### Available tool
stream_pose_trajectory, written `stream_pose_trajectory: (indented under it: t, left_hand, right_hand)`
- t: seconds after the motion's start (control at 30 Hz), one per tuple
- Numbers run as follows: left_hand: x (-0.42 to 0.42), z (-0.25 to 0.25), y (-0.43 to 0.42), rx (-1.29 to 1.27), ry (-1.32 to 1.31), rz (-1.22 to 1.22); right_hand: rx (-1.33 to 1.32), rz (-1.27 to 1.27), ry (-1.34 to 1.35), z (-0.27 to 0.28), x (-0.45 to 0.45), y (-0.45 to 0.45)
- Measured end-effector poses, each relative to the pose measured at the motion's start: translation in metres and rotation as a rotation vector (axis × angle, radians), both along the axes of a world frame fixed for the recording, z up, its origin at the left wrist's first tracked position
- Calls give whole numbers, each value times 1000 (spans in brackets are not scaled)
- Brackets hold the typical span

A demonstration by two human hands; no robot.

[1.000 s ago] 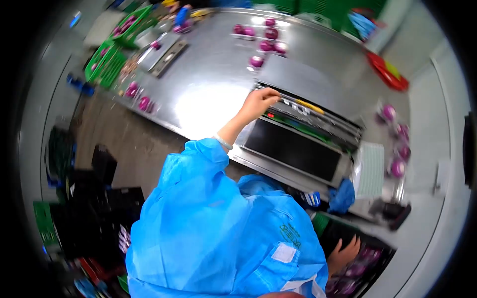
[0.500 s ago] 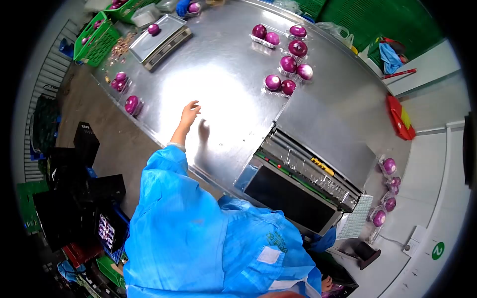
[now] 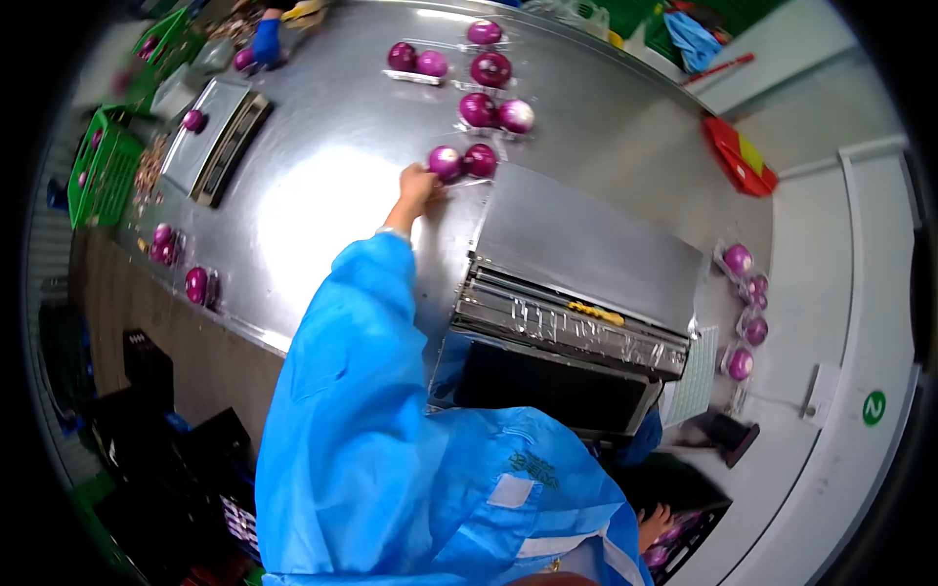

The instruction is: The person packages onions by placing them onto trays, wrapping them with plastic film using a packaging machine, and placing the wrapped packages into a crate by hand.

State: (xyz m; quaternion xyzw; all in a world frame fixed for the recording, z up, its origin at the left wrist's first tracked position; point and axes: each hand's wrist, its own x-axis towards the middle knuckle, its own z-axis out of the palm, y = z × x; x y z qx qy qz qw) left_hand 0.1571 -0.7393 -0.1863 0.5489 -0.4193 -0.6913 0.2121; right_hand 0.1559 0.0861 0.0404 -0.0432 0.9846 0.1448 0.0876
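My left hand, its blue sleeve stretched out over the steel table, has its fingers closed at the left end of a clear tray holding two red onions. The fingertips are partly hidden against the tray and the nearer onion. At the lower right, my right hand is beside a black crate with red onions in it. Its fingers are apart, and I see nothing held in them. Between the two hands stands a wrapping machine with a flat metal top.
More onion trays stand beyond my left hand. A scale with one onion on it is at the left, near green baskets. A co-worker's blue-gloved hand holds an onion at the far edge. Packed onions line the right side.
My left hand has moved right and away from me, from over bare table to the nearest tray of two onions. The view has turned, shifting the table leftward.
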Motion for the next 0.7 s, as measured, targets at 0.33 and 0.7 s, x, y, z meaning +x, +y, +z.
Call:
stream_pose_trajectory:
  t: [0.33, 0.7]
  left_hand:
    - [168, 88, 62, -135, 448, 152]
    - [8, 253, 231, 138, 365, -284]
  right_hand:
    - [-520, 428, 144, 1, -74, -122]
    - [-1550, 350, -853, 21, -169, -385]
